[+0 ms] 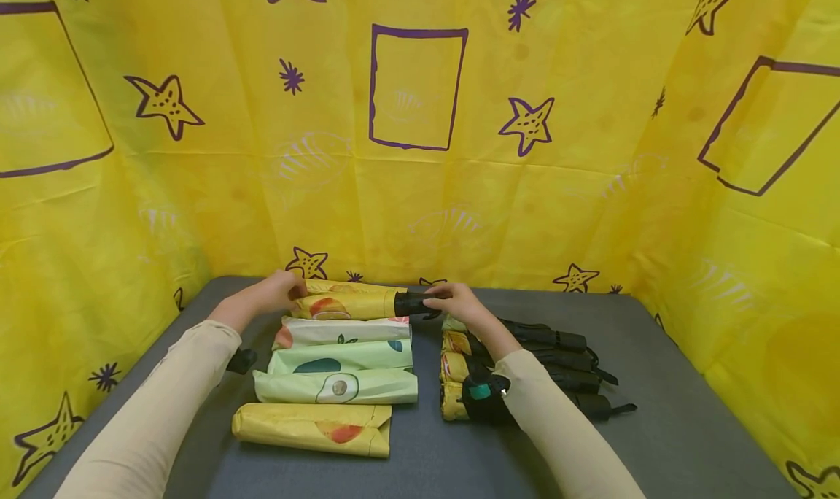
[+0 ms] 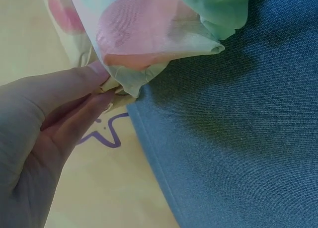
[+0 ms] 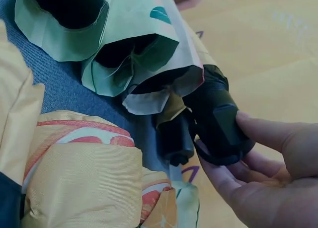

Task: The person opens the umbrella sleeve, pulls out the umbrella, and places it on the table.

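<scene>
At the far end of the row, a folded umbrella's black handle [image 1: 408,304] sticks out of a yellow sleeve [image 1: 357,306] with a fruit print. My left hand [image 1: 281,292] pinches the sleeve's left end; the left wrist view shows thumb and fingers [image 2: 74,89] on its cloth. At the other end my right hand [image 1: 459,303] grips the handle, thumb on one side and fingers curled beneath. In the right wrist view, a second black handle [image 3: 175,138] lies beside the held one [image 3: 218,121]. The umbrella's canopy is hidden inside the sleeve.
Nearer me lie a white sleeve [image 1: 354,331], two green sleeves [image 1: 380,354] and a yellow sleeve [image 1: 295,424]. Several folded umbrellas [image 1: 453,368] with black handles are stacked on the right, partly behind my right forearm. Yellow printed cloth [image 1: 420,185] walls the grey table [image 1: 446,470].
</scene>
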Demonstrator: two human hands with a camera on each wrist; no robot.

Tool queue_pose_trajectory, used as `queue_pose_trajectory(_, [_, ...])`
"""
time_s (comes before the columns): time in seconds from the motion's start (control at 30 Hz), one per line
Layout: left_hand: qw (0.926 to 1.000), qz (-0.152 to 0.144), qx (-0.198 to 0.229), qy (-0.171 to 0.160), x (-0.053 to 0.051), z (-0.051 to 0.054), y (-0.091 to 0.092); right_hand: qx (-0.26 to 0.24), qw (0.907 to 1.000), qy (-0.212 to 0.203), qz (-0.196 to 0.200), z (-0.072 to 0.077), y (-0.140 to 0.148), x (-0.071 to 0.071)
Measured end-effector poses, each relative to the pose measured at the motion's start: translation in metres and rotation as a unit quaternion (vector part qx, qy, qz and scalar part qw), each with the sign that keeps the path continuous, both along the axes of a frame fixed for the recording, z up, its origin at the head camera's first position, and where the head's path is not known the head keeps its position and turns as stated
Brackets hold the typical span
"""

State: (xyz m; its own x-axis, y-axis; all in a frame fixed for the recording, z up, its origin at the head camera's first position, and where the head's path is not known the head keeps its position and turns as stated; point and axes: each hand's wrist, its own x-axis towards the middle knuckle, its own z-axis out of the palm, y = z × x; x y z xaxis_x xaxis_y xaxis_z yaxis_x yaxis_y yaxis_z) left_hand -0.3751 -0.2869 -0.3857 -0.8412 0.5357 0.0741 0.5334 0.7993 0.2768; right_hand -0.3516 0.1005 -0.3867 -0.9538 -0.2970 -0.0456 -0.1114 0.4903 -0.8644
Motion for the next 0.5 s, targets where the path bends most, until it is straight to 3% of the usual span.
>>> queue_pose_trajectory(0.5, [0.9998,-0.010,-0.004,0.018,0.004,-0.003,-0.001,-0.067,0.9963,-0.043,-0.032,0.005,0.022,-0.001])
